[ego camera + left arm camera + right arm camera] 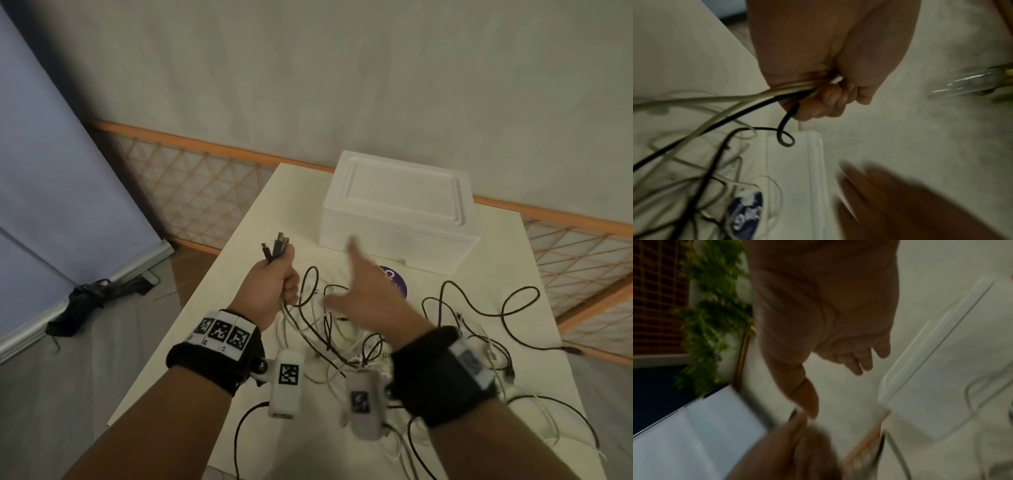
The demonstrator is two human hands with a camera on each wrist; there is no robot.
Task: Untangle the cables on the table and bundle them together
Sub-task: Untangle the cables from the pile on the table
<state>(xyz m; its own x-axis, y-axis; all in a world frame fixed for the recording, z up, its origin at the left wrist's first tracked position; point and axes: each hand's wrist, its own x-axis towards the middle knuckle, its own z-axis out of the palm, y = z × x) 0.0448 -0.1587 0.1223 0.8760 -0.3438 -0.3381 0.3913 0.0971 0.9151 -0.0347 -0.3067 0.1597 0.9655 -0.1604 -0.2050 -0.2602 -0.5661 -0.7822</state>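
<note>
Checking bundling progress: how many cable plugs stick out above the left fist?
3, fanned above the left hand: plugs at left, middle and right. More may be hidden inside the fist.

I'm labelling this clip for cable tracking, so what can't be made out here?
- Head view: right hand motion-blurred; its wrist strap hides cables beneath.
- Left wrist view: left hand covers the gripped cable ends; their count is unclear.
- Right wrist view: blur smears the white box.
</note>
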